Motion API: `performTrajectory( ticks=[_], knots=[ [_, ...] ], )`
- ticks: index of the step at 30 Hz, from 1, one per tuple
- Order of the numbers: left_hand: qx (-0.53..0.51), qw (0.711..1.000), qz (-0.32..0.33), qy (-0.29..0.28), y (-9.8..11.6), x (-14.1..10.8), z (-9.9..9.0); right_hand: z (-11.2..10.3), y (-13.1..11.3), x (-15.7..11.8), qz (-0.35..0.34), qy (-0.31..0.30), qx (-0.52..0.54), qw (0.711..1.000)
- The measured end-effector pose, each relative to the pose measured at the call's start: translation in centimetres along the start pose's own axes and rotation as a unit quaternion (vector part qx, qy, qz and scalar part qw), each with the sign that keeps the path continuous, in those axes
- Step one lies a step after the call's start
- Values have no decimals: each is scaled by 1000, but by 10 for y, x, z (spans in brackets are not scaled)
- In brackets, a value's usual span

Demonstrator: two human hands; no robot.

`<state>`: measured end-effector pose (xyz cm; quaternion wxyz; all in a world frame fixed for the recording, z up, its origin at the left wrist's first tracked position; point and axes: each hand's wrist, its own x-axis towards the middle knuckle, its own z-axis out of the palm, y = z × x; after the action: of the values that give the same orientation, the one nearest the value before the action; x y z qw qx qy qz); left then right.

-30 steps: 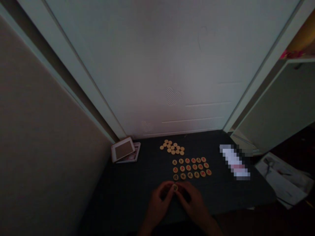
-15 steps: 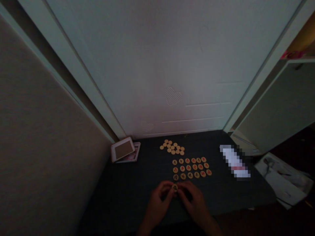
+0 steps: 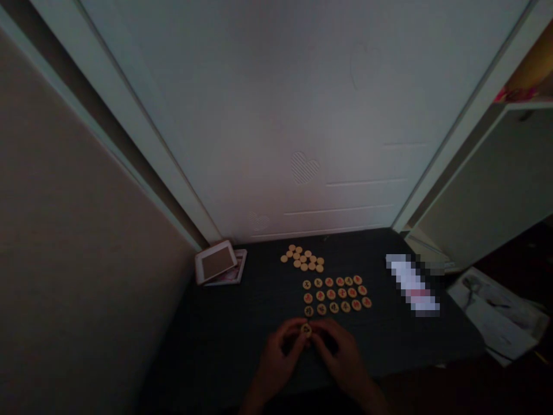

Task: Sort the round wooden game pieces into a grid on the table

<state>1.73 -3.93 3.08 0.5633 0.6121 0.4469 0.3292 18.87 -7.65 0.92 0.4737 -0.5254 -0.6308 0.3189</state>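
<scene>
where both hands meet, fingertips pinch a round wooden disc (image 3: 306, 329).

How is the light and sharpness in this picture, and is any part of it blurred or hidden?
Head view: very dim overall, the dark tabletop nearly black; both hands are shadowy around one round wooden disc; the marks on the rows of round wooden discs are too soft to read; a pixelated white patch hides something; straight edges bow outward.
</scene>
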Motion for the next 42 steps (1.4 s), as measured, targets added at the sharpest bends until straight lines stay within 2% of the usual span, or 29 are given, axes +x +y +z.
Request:
performTrajectory(
  ticks=[16,29,42],
  knots=[
    [17,1000,-10,-14,2,-3,0,-3,-10,0,32,6,11,999],
    [0,1000,2,-15,0,0,0,-2,-5,1,60,34,26,997],
    [17,1000,-5,-9,2,-1,2,-3,-9,1,49,21,15,998]
  ],
)
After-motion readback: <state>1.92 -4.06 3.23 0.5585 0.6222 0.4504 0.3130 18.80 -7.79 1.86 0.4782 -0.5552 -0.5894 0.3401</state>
